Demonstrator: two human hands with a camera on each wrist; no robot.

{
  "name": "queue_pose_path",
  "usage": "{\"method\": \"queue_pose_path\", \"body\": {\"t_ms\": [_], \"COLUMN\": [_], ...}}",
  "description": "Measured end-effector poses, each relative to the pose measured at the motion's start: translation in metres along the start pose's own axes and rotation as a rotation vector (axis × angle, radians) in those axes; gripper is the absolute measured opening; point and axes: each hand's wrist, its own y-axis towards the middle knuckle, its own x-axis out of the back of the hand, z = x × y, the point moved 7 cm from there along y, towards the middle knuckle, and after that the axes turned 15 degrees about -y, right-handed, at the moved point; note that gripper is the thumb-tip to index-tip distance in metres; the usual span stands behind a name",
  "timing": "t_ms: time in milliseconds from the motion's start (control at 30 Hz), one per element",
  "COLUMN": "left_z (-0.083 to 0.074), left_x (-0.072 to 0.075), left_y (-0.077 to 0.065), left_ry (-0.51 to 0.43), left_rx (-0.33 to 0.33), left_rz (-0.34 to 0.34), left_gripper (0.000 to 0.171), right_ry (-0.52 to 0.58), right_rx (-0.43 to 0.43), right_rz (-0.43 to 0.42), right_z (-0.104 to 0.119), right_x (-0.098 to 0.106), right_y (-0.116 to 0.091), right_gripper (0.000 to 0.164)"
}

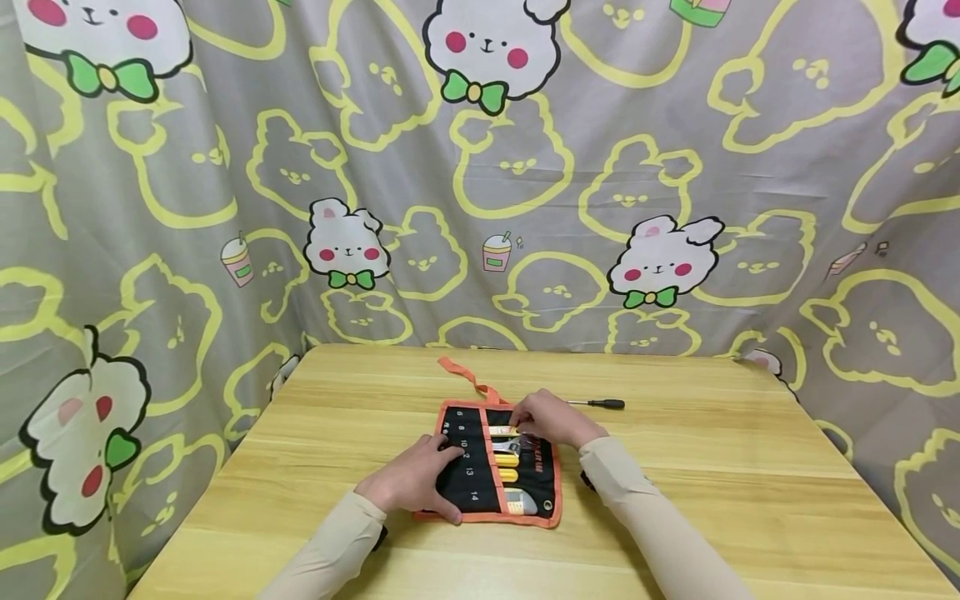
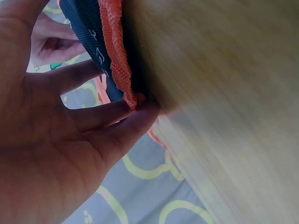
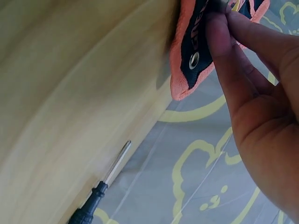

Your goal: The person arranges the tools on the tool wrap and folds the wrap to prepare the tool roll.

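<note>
A black tool roll (image 1: 472,475) with orange edging and white size numbers lies unrolled on the table. My left hand (image 1: 416,475) rests on its left side, fingers extended; in the left wrist view, fingertips touch the orange edging (image 2: 117,60). At the roll's upper right, my right hand (image 1: 551,418) pinches the end of a greyish metal tool (image 3: 218,5) between thumb and fingertips. Its kind is mostly hidden. Pockets beside that hand hold an adjustable wrench (image 1: 512,447), yellow-handled tools (image 1: 507,475) and a yellow-and-grey utility knife (image 1: 519,502).
A black-handled screwdriver (image 1: 607,404) lies on the wooden table (image 1: 712,492), right of the roll. An orange strap (image 1: 468,375) trails from the roll's far edge. Patterned grey curtain (image 1: 555,200) hangs behind and at both sides of the table.
</note>
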Motion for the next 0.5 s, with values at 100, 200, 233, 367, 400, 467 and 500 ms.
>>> {"method": "queue_pose_path", "body": {"t_ms": [100,200,233,367,400,467,500], "left_z": [-0.001,-0.001,-0.001,0.000,0.000,0.000,0.000], "left_x": [0.001,0.001,0.001,0.000,0.000,0.000,0.000], "left_y": [0.000,0.001,0.001,0.001,0.001,0.001,0.001], "left_ry": [0.000,0.004,0.004,0.000,-0.001,-0.002,-0.003], "left_rx": [0.000,-0.001,-0.001,0.003,0.003,0.003,0.002], "left_rz": [0.002,0.004,0.005,0.005,0.004,0.003,0.004], "left_gripper": [0.096,0.096,0.096,0.096,0.096,0.096,0.096], "right_ry": [0.013,0.017,0.017,0.028,0.029,0.026,0.020], "right_rx": [0.011,0.010,0.007,-0.008,-0.007,0.000,0.000], "right_rz": [0.001,0.004,0.004,0.001,-0.002,-0.010,-0.011], "right_z": [0.003,0.005,0.006,0.009,0.010,0.013,0.014], "right_x": [-0.001,-0.002,-0.002,-0.002,-0.002,-0.001,-0.001], "right_y": [0.003,0.005,0.006,0.008,0.009,0.010,0.010], "right_gripper": [0.013,0.012,0.012,0.012,0.012,0.011,0.010]}}
